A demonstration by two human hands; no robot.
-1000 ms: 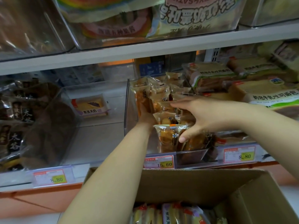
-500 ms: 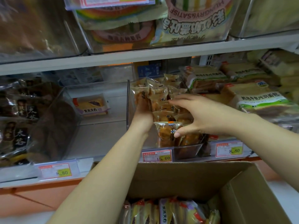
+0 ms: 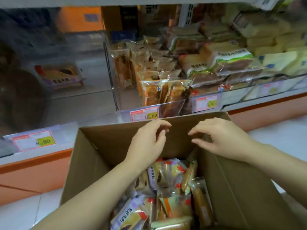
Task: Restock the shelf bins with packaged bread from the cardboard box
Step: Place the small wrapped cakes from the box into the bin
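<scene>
Both the left hand (image 3: 147, 141) and right hand (image 3: 222, 138) are hovering empty, loosely curled, over the box (image 3: 93, 163), likely poised to take bread (image 3: 166, 175).

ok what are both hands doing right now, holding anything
left hand: open, loosely curled, holding nothing
right hand: open, loosely curled, holding nothing

Box (image 3: 93, 156): one. Hands: two, left hand (image 3: 147, 143) and right hand (image 3: 222, 136). Readable price tags: three, left tag (image 3: 34, 141), middle tag (image 3: 144, 114), right tag (image 3: 206, 103). Left bin (image 3: 79, 100): one pack (image 3: 60, 75). Packs in box: overlapping heap, uncountable. Middle bin (image 3: 172, 106) likewise.
</scene>
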